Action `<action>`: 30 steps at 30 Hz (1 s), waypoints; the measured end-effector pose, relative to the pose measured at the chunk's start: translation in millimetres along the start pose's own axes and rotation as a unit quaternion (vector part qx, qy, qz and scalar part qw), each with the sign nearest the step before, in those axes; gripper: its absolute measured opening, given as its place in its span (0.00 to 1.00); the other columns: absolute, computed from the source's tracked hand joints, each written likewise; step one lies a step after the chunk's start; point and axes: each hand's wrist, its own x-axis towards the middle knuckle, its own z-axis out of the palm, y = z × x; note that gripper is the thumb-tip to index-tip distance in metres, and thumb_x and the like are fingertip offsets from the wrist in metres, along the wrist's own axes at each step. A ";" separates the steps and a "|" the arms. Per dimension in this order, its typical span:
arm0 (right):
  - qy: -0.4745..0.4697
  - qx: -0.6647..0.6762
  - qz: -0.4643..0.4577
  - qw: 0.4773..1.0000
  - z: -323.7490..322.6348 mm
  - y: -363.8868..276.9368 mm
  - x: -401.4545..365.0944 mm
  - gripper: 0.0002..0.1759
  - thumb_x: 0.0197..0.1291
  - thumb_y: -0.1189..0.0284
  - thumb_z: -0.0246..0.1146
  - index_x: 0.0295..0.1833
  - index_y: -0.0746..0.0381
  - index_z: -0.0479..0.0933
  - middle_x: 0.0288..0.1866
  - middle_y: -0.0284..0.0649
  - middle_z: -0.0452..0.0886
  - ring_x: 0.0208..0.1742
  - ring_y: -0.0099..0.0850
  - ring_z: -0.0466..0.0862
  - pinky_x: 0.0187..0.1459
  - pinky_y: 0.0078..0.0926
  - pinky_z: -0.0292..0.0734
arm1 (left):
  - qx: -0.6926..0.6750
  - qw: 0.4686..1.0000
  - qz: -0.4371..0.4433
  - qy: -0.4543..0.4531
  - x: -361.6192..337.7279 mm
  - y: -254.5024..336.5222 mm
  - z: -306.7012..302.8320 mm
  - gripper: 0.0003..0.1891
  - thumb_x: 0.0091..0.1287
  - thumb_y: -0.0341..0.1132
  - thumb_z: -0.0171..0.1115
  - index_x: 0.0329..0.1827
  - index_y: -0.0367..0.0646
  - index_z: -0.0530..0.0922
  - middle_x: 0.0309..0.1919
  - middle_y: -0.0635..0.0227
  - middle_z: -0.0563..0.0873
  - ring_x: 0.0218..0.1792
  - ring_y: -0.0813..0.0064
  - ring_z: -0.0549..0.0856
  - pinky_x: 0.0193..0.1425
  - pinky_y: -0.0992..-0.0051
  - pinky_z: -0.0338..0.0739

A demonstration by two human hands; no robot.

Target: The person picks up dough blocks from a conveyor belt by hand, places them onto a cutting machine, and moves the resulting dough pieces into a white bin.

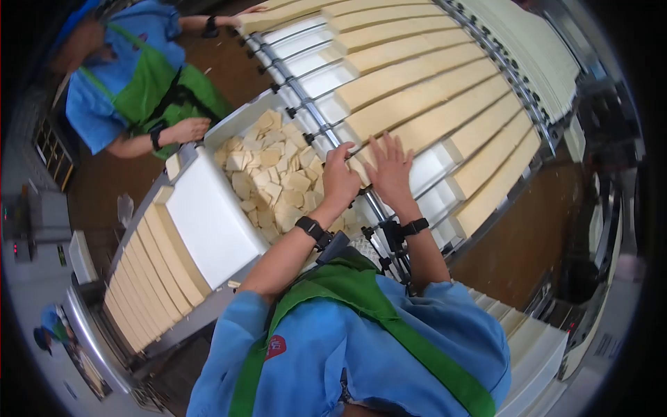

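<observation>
Long pale-yellow bars (410, 90) lie side by side in the lanes of a white rack with metal rails. My right hand (391, 172) rests with its fingers spread over the near end of one bar. Beside it, my left hand (340, 182) is at the metal rail (316, 118), its fingers curled near that bar's end; what they hold, if anything, is hidden. A short part of the bar's end shows between my hands. Below my left forearm sits a white bin (240, 119) of thin, broken pale-yellow pieces (271, 167).
A co-worker (149, 83) in a blue shirt and green apron stands at the left, one hand at the far bar end. More bars (156, 267) lie on a second white surface (208, 205) at lower left. White stacked trays (528, 347) stand at lower right.
</observation>
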 end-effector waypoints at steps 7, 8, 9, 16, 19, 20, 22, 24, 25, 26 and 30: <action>-0.053 -0.127 0.000 0.991 -0.7 -8.6 -0.9 0.39 0.69 0.51 0.57 0.82 0.50 0.55 0.82 0.52 0.53 0.84 0.55 0.46 0.73 0.76 0.37 | 0.058 0.992 0.024 0.111 -87.3 -26.5 -119.7 0.25 0.63 0.26 0.59 0.66 0.41 0.72 0.61 0.46 0.70 0.62 0.45 0.73 0.66 0.57 0.70; -0.054 -0.128 0.013 0.990 -8.9 -20.2 2.1 0.39 0.69 0.51 0.57 0.81 0.52 0.56 0.82 0.54 0.54 0.83 0.56 0.48 0.74 0.75 0.38 | 0.092 0.983 -0.007 0.158 -106.4 -43.7 -142.0 0.25 0.64 0.26 0.60 0.66 0.41 0.71 0.61 0.46 0.69 0.62 0.46 0.73 0.67 0.57 0.70; -0.056 -0.129 0.024 0.990 -17.1 -38.1 6.8 0.39 0.69 0.51 0.57 0.81 0.54 0.56 0.81 0.56 0.55 0.82 0.56 0.50 0.74 0.74 0.39 | 0.124 0.970 -0.042 0.205 -128.5 -65.6 -162.4 0.25 0.65 0.27 0.61 0.67 0.40 0.71 0.62 0.46 0.69 0.63 0.46 0.73 0.67 0.58 0.70; -0.049 0.219 -0.323 0.919 41.4 -236.8 39.0 0.29 0.64 0.66 0.66 0.67 0.66 0.71 0.64 0.56 0.73 0.66 0.52 0.70 0.69 0.48 0.62 | 0.297 0.733 -0.343 0.507 -270.6 -155.5 -257.2 0.33 0.64 0.37 0.68 0.70 0.35 0.66 0.60 0.41 0.66 0.58 0.46 0.71 0.66 0.51 0.62; -0.103 0.279 -0.449 0.843 103.5 -350.6 48.9 0.24 0.62 0.68 0.67 0.62 0.67 0.75 0.59 0.54 0.77 0.60 0.51 0.74 0.64 0.46 0.68 | 0.251 0.742 -0.382 0.490 -292.6 -159.4 -272.1 0.39 0.63 0.38 0.70 0.72 0.32 0.60 0.60 0.39 0.63 0.58 0.42 0.72 0.65 0.52 0.67; -0.119 0.257 -0.477 0.832 120.7 -397.0 49.6 0.24 0.62 0.67 0.67 0.61 0.67 0.76 0.58 0.53 0.77 0.60 0.51 0.74 0.64 0.46 0.68 | 0.201 0.770 -0.352 0.492 -293.7 -166.8 -269.9 0.39 0.63 0.38 0.70 0.72 0.31 0.60 0.60 0.39 0.64 0.58 0.41 0.72 0.65 0.53 0.68; -0.114 0.243 -0.518 0.812 162.5 -474.8 59.3 0.25 0.61 0.66 0.67 0.61 0.67 0.76 0.56 0.52 0.77 0.59 0.49 0.74 0.62 0.47 0.69 | 0.165 0.793 -0.336 0.481 -293.6 -168.3 -280.4 0.40 0.62 0.37 0.71 0.72 0.29 0.59 0.59 0.38 0.64 0.58 0.37 0.73 0.62 0.54 0.73; -0.082 0.210 -0.530 0.817 190.3 -510.3 68.7 0.26 0.60 0.63 0.67 0.60 0.66 0.76 0.54 0.50 0.77 0.58 0.48 0.74 0.59 0.48 0.69 | 0.153 0.800 -0.326 0.480 -290.8 -168.9 -281.7 0.41 0.61 0.36 0.72 0.72 0.29 0.59 0.58 0.39 0.64 0.58 0.37 0.73 0.62 0.53 0.73; -0.088 0.177 -0.523 0.829 194.6 -524.3 71.0 0.26 0.60 0.62 0.67 0.60 0.66 0.76 0.53 0.50 0.77 0.57 0.47 0.74 0.58 0.49 0.69 | 0.147 0.803 -0.322 0.479 -289.9 -167.4 -282.2 0.41 0.60 0.36 0.72 0.72 0.29 0.59 0.58 0.39 0.64 0.58 0.37 0.73 0.62 0.53 0.73; -0.093 0.144 -0.516 0.839 198.3 -534.7 71.7 0.27 0.60 0.60 0.66 0.60 0.65 0.76 0.52 0.49 0.76 0.57 0.46 0.74 0.58 0.49 0.69 | 0.138 0.802 -0.340 0.472 -288.2 -165.8 -283.3 0.43 0.58 0.35 0.74 0.72 0.29 0.58 0.58 0.40 0.64 0.58 0.38 0.73 0.62 0.54 0.73; -0.120 0.032 -0.481 0.868 209.6 -557.7 75.1 0.28 0.59 0.56 0.68 0.57 0.65 0.78 0.55 0.44 0.76 0.59 0.42 0.73 0.59 0.46 0.66 | 0.118 0.817 -0.335 0.454 -286.1 -166.2 -284.6 0.45 0.56 0.34 0.76 0.72 0.29 0.57 0.57 0.41 0.65 0.57 0.39 0.73 0.62 0.54 0.73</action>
